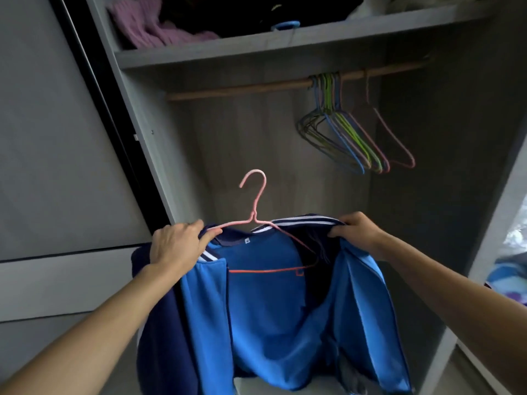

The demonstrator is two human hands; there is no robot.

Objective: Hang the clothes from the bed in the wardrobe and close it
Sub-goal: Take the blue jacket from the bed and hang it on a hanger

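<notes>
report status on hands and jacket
Left hand grips jacket shoulder and pink hanger, right hand grips other shoulder. Hanger inside jacket, hook free, below rail. Empty hangers bunched on rail's right, left stretch bare.

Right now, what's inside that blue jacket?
A pink hanger: its hook rises above the jacket, one arm and the bottom bar show in its open front. Its ends are hidden under fabric.

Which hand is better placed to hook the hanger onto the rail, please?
Probably left: the left hand grips the pink hanger with the jacket, below bare rail; the right hand holds only fabric.
</notes>
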